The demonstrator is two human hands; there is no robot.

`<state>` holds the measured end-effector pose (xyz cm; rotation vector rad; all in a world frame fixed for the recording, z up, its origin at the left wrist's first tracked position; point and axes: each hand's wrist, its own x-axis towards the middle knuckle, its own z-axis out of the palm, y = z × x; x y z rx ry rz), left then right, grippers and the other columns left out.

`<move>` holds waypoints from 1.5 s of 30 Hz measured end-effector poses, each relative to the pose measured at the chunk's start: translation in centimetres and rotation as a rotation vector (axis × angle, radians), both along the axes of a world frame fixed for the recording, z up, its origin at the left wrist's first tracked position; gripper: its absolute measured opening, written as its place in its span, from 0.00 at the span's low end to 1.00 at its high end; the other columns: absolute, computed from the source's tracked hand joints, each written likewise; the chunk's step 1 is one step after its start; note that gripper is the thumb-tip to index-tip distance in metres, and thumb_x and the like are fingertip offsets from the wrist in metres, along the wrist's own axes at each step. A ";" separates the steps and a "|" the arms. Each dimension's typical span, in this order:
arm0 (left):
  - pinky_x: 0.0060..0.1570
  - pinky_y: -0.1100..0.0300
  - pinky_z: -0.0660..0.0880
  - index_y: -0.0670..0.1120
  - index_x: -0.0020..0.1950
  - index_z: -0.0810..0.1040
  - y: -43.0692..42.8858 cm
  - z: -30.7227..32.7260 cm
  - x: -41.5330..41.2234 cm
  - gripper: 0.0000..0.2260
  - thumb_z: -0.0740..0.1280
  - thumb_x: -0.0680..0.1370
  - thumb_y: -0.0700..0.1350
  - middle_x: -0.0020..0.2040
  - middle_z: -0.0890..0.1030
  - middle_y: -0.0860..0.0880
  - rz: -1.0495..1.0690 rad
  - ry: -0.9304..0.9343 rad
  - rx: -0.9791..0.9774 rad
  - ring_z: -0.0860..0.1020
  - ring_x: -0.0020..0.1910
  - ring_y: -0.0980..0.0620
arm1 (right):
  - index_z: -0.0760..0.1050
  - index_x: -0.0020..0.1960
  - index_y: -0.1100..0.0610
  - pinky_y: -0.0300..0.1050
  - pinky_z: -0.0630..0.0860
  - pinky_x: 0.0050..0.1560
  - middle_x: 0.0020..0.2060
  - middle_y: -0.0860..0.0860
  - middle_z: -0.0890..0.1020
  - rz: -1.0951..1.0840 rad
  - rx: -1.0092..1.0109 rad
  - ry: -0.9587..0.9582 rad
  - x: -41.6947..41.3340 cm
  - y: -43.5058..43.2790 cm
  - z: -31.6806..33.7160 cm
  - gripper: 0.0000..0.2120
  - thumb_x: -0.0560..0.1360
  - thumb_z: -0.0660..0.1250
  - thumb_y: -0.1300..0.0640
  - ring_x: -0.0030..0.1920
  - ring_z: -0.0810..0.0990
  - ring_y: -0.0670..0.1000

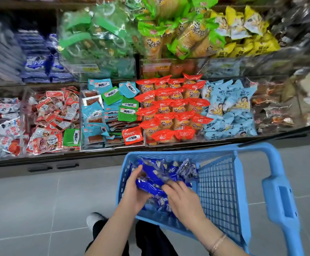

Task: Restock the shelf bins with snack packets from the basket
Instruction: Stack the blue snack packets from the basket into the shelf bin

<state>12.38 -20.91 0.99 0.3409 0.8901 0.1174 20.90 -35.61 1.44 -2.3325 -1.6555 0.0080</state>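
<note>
A light blue plastic basket [222, 183] stands on the floor in front of the shelf, with several dark blue snack packets [183, 170] inside. Both my hands reach into it. My left hand [137, 189] grips a bunch of the blue packets [150, 174] from the left side. My right hand [182, 198] rests against the same bunch from the right, its fingers curled onto the packets. The shelf bins [111, 115] behind the basket hold red, teal, green and pale blue packets. A bin of matching dark blue packets [38, 58] sits on the upper shelf at left.
The basket's handle [279, 196] arches over its right side. Clear bin fronts [170, 143] line the shelf edge just beyond the basket. Grey floor tiles [39, 206] spread to the left. My shoe [95, 218] and dark trouser legs are below the basket.
</note>
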 end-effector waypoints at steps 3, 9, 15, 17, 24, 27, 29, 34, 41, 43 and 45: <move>0.61 0.42 0.72 0.39 0.63 0.75 1.6 1.1 -0.3 0.23 0.67 0.71 0.48 0.61 0.77 0.36 -0.009 -0.029 0.007 0.76 0.59 0.38 | 0.69 0.56 0.49 0.38 0.73 0.32 0.51 0.46 0.76 0.164 0.000 0.005 -0.1 -0.1 1.4 0.35 0.53 0.80 0.59 0.45 0.70 0.49; 0.49 0.47 0.79 0.41 0.53 0.80 4.4 2.8 -1.5 0.16 0.66 0.68 0.44 0.49 0.84 0.39 -0.031 -0.016 0.109 0.83 0.45 0.42 | 0.69 0.61 0.38 0.41 0.77 0.52 0.55 0.34 0.75 0.060 0.055 0.256 1.2 -0.6 3.6 0.15 0.75 0.66 0.44 0.52 0.74 0.35; 0.47 0.43 0.79 0.43 0.53 0.75 5.8 3.4 -3.3 0.13 0.63 0.69 0.41 0.58 0.80 0.38 0.030 -0.202 0.127 0.81 0.52 0.39 | 0.73 0.54 0.44 0.27 0.73 0.49 0.50 0.43 0.79 -0.575 0.487 0.878 2.3 0.8 6.4 0.18 0.72 0.71 0.63 0.51 0.78 0.42; 0.46 0.45 0.79 0.43 0.50 0.79 5.2 3.8 -3.0 0.15 0.69 0.64 0.42 0.57 0.81 0.39 0.004 -0.241 0.131 0.81 0.52 0.39 | 0.77 0.50 0.48 0.32 0.76 0.45 0.47 0.45 0.83 -0.644 0.577 1.086 2.2 2.0 7.0 0.12 0.72 0.71 0.63 0.49 0.81 0.45; 0.41 0.49 0.80 0.43 0.51 0.79 3.2 5.3 -1.7 0.30 0.79 0.50 0.44 0.47 0.83 0.38 0.049 -0.247 0.097 0.82 0.41 0.42 | 0.77 0.58 0.51 0.32 0.69 0.61 0.57 0.39 0.78 -0.145 0.339 0.769 -2.7 3.5 10.5 0.12 0.75 0.64 0.55 0.61 0.74 0.39; 0.36 0.51 0.81 0.43 0.50 0.82 3.3 5.9 -2.0 0.24 0.77 0.56 0.49 0.45 0.84 0.39 0.079 -0.258 0.097 0.84 0.39 0.43 | 0.77 0.56 0.56 0.37 0.70 0.63 0.63 0.43 0.73 -0.120 0.342 0.852 -2.7 3.5 11.0 0.13 0.76 0.60 0.66 0.63 0.73 0.41; 0.36 0.52 0.81 0.44 0.52 0.80 3.3 6.3 -2.2 0.19 0.71 0.63 0.49 0.45 0.84 0.40 0.065 -0.260 0.105 0.84 0.39 0.44 | 0.76 0.54 0.53 0.37 0.73 0.59 0.66 0.44 0.69 -0.160 0.392 0.979 -2.2 3.6 11.4 0.14 0.75 0.62 0.69 0.58 0.77 0.42; 0.38 0.50 0.81 0.44 0.44 0.83 3.5 7.4 -2.4 0.29 0.82 0.45 0.47 0.46 0.83 0.39 -0.042 -0.386 0.096 0.83 0.40 0.41 | 0.65 0.62 0.34 0.27 0.66 0.62 0.71 0.32 0.55 -0.312 0.312 0.966 -0.9 3.3 11.5 0.33 0.64 0.77 0.51 0.68 0.61 0.32; 0.62 0.42 0.72 0.46 0.70 0.70 3.1 8.2 -1.3 0.37 0.74 0.61 0.45 0.67 0.76 0.47 -0.156 -0.341 0.271 0.76 0.62 0.41 | 0.74 0.61 0.57 0.46 0.79 0.51 0.50 0.54 0.85 -0.452 -0.009 1.877 -1.0 3.1 10.0 0.30 0.62 0.75 0.49 0.49 0.84 0.53; 0.53 0.46 0.77 0.49 0.71 0.68 3.4 8.3 -0.8 0.31 0.72 0.69 0.44 0.64 0.78 0.45 -0.140 -0.136 0.363 0.80 0.55 0.43 | 0.76 0.58 0.58 0.45 0.79 0.46 0.50 0.56 0.84 -0.513 0.066 1.887 -1.4 3.3 9.5 0.25 0.63 0.74 0.51 0.47 0.84 0.54; 0.50 0.48 0.78 0.48 0.70 0.67 3.4 8.7 -0.6 0.25 0.70 0.75 0.48 0.62 0.78 0.41 -0.165 0.062 0.463 0.82 0.51 0.44 | 0.77 0.56 0.57 0.45 0.79 0.44 0.49 0.56 0.85 -0.585 0.140 1.888 -1.7 3.6 9.4 0.22 0.65 0.73 0.52 0.46 0.84 0.54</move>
